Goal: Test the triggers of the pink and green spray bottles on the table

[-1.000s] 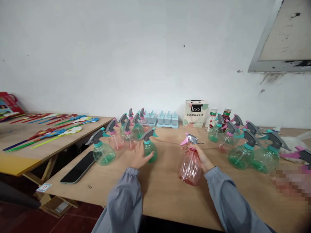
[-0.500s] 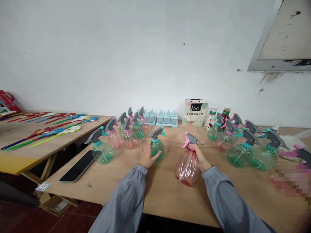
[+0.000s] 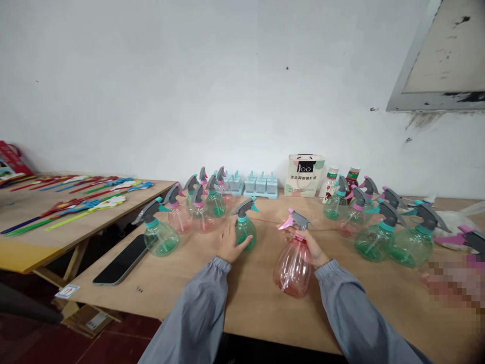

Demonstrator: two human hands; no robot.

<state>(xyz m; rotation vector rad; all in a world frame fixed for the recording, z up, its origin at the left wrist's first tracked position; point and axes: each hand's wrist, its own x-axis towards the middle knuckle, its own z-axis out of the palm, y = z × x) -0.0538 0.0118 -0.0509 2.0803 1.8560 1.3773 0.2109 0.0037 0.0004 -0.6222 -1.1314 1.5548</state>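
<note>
My left hand (image 3: 230,243) is wrapped round a green spray bottle (image 3: 246,227) with a teal collar and grey trigger, standing on the plywood table (image 3: 261,303). My right hand (image 3: 311,245) grips the neck of a pink spray bottle (image 3: 292,264) with a pink and grey trigger head, held upright just right of the green one. Both arms wear grey sleeves.
A cluster of green and pink spray bottles (image 3: 197,210) stands at the left, another group (image 3: 382,227) at the right. A black phone (image 3: 121,260) lies near the left edge. Blue moulds (image 3: 260,186), a small paper bag (image 3: 304,176) and two drink bottles stand by the wall. Coloured sticks (image 3: 76,199) cover a second table.
My left hand slid the green bottle to the right, away from the left cluster. My right hand shifted the pink bottle slightly left, keeping hold of its neck.
</note>
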